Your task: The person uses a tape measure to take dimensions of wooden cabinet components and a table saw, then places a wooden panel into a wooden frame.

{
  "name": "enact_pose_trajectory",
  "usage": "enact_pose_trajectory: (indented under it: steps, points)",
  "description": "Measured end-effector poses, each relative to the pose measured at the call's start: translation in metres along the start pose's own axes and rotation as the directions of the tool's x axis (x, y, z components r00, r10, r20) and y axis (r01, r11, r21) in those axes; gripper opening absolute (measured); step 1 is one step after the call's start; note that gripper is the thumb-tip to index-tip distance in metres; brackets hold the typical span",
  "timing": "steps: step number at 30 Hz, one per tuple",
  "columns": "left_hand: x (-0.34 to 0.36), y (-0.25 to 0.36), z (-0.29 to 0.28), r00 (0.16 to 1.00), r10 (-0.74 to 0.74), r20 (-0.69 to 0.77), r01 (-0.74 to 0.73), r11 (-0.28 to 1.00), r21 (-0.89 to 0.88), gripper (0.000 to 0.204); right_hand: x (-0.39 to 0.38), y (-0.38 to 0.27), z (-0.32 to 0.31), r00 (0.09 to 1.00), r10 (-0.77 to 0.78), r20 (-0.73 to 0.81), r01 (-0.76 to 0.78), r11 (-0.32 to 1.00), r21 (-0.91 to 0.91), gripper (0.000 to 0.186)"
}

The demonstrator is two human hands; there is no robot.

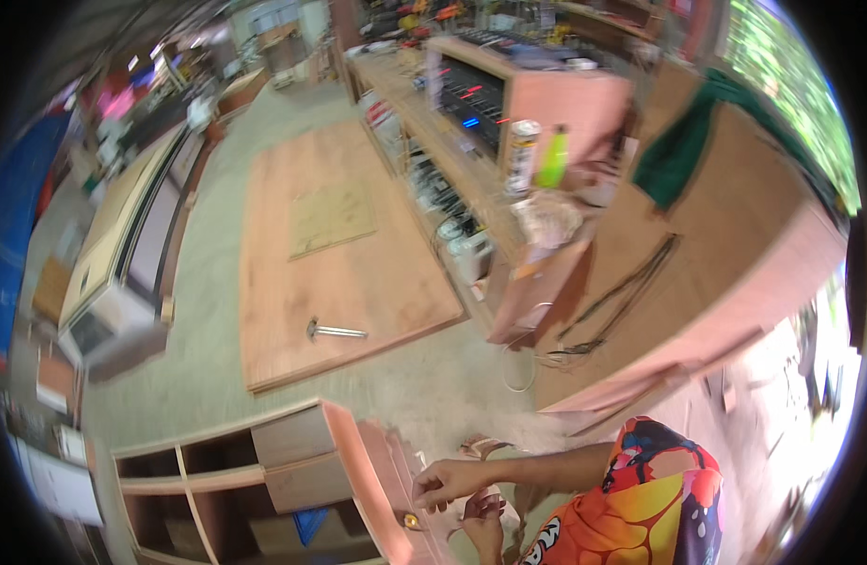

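Observation:
A reddish wooden cabinet [217,471] with open cubbies lies at the lower left. Its hinged door panel [382,471] carries a small brass knob [410,520]. My right hand [448,485] reaches in from the right out of a bright patterned sleeve, its fingertips pinched against the door panel's edge just above the knob. My left hand [482,525] sits just below it, fingers curled, right of the knob. Blur hides whether it holds anything.
A large plywood sheet [396,282] lies on the concrete floor with a metal hammer-like tool [335,330] and a smaller board [331,217] on it. Tool shelves [471,104] stand behind. A big wooden unit [735,245] with a green cloth [678,151] and cables [622,287] fills the right.

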State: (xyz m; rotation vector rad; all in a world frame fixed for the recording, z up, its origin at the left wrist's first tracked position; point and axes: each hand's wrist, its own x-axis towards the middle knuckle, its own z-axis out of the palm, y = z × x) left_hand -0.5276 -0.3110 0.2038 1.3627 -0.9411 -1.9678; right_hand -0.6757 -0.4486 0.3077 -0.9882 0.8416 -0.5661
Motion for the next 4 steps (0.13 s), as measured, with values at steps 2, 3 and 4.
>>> enact_pose_trajectory:
  steps: [2, 3, 4]
  points:
    - [-0.016, 0.027, -0.015, 0.980, 0.067, 0.187, -0.105, 0.974, 0.203, 0.041, -0.042, -0.016, 0.008, 0.951, -0.251, -0.182, 0.217, 0.958, -0.185, 0.034]
    - [-0.002, 0.028, -0.034, 0.939, 0.200, 0.281, -0.295, 0.888, 0.354, 0.041, -0.066, -0.031, -0.002, 0.892, -0.353, -0.282, 0.285, 0.924, -0.255, 0.033]
    - [0.033, 0.020, -0.061, 0.891, 0.258, 0.373, -0.418, 0.787, 0.454, 0.041, -0.074, -0.040, -0.029, 0.843, -0.396, -0.365, 0.271, 0.898, -0.347, 0.032]
